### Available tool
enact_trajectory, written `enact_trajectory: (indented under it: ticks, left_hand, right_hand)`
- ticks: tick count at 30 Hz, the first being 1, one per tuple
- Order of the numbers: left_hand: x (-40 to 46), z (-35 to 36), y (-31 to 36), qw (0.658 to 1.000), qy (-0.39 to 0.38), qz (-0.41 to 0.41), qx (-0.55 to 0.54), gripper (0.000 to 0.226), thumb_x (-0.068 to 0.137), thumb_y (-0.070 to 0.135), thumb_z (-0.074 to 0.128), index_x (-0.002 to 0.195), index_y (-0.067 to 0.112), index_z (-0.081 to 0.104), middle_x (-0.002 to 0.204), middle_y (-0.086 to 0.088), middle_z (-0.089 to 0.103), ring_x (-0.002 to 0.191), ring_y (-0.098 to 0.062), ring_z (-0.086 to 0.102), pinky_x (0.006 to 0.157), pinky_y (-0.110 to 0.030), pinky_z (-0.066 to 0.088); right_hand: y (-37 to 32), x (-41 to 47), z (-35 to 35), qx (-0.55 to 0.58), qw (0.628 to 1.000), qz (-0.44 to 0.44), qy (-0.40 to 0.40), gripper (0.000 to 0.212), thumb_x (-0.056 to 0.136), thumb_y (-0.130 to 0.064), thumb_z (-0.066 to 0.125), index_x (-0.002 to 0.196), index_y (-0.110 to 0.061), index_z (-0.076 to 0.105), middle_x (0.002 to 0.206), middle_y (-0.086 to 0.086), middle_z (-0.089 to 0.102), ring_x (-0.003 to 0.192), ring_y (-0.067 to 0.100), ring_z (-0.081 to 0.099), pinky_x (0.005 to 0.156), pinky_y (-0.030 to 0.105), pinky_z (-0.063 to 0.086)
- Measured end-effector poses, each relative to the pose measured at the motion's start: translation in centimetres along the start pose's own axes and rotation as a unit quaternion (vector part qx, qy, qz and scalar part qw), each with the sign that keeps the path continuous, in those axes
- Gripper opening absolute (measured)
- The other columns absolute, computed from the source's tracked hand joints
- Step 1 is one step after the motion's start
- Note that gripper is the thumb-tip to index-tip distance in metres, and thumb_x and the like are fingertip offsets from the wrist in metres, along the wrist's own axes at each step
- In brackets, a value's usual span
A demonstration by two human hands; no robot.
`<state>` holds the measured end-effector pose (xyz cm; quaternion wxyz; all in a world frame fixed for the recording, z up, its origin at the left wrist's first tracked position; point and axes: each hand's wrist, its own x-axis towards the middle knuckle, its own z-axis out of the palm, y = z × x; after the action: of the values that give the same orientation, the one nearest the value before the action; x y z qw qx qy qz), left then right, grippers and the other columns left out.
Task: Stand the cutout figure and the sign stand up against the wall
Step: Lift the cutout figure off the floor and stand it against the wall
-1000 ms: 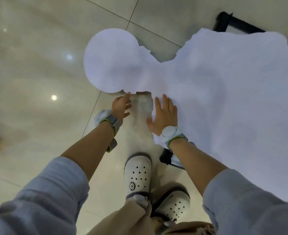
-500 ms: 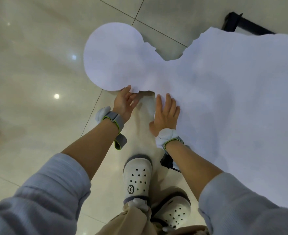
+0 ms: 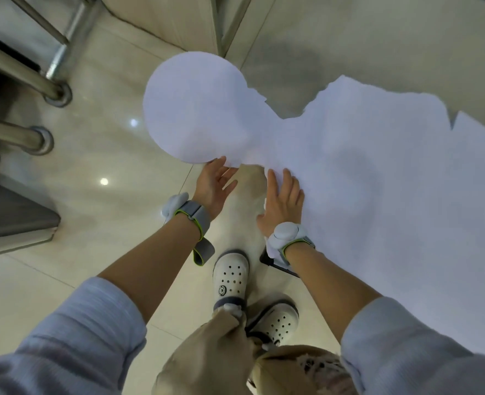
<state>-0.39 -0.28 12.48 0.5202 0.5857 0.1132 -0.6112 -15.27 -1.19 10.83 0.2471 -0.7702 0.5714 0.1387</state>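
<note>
Both hands (image 3: 282, 201) flat against blank white head-and-shoulders cutout figure (image 3: 335, 172).

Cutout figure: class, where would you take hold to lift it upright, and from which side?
Take the cutout figure at the narrow neck, from the near edge, where the left hand and right hand already sit. The waisted shape there gives a two-handed grip; the broad body offers none.
</note>
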Motion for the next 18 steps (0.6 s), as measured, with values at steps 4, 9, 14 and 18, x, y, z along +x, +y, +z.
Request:
enact_trajectory:
  ticks: [4, 9, 14, 18]
  left_hand:
    - [-7.6, 3.4, 3.2, 1.000, -0.024, 0.004, 0.003, 0.012, 0.096, 0.020, 0.046, 0.091, 0.025, 0.055, 0.104, 0.001, 0.060, 0.107, -0.017, 0.056, 0.092, -0.032, 0.044]
    - [-15.1, 6.9, 5.6, 0.998, -0.055, 0.010, 0.025, 0.012, 0.095, 0.018, 0.046, 0.089, 0.025, 0.054, 0.107, 0.001, 0.062, 0.113, -0.017, 0.055, 0.093, -0.032, 0.043]
    - [-22.3, 10.6, 7.3, 0.992, -0.094, 0.039, 0.078, 0.011, 0.095, 0.016, 0.048, 0.101, 0.026, 0.050, 0.112, 0.003, 0.062, 0.112, -0.014, 0.060, 0.101, -0.035, 0.039]
    - [-28.5, 14.3, 8.7, 0.983, -0.123, 0.063, 0.120, 0.023, 0.097, 0.009, 0.044, 0.112, 0.026, 0.046, 0.120, 0.000, 0.058, 0.109, -0.012, 0.061, 0.102, -0.037, 0.038]
  right_hand:
    - [-0.5, -4.6, -7.5, 0.008, 1.000, 0.007, 0.012, 0.091, 0.073, -0.014, 0.063, 0.148, -0.016, 0.013, 0.156, 0.021, 0.010, 0.140, 0.041, 0.015, 0.113, 0.051, 0.021]
    - [-0.3, -9.2, -14.6, 0.004, 1.000, 0.013, 0.025, 0.093, 0.070, -0.015, 0.066, 0.148, -0.015, 0.015, 0.155, 0.022, 0.012, 0.138, 0.043, 0.019, 0.110, 0.051, 0.027]
    - [0.5, -14.0, -21.9, 0.011, 0.999, 0.034, 0.039, 0.093, 0.074, -0.018, 0.065, 0.149, -0.018, 0.009, 0.156, 0.019, 0.008, 0.140, 0.039, 0.017, 0.111, 0.048, 0.028]
    - [1.8, -18.0, -28.0, 0.016, 0.997, 0.059, 0.053, 0.096, 0.074, -0.018, 0.066, 0.148, -0.018, 0.005, 0.156, 0.018, 0.006, 0.137, 0.037, 0.020, 0.108, 0.045, 0.031]
